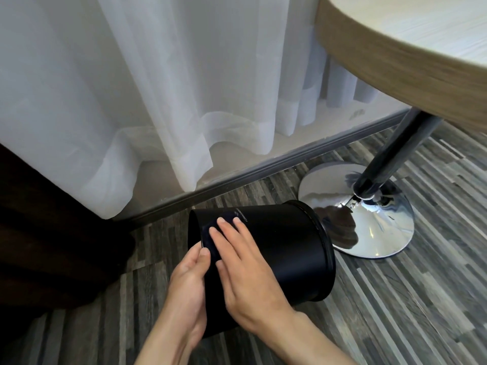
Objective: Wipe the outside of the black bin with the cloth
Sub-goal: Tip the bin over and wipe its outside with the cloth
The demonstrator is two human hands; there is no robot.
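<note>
The black bin [290, 248] lies tipped on its side just above the wood-pattern floor, with its rimmed mouth toward the right and its base toward me. My left hand [187, 285] cups the base end from the left, thumb pressed on the base edge. My right hand [245, 264] lies flat on the bin's upper side wall, fingers spread beside a small line of white print. The bin is held between the two hands. No cloth is in view.
A chrome table base [376, 227] and dark pole stand right behind the bin's mouth, under a round wooden tabletop [421, 48]. White sheer curtains [131, 88] hang to the grey baseboard [263, 164] behind. A dark piece of furniture [39, 233] fills the left.
</note>
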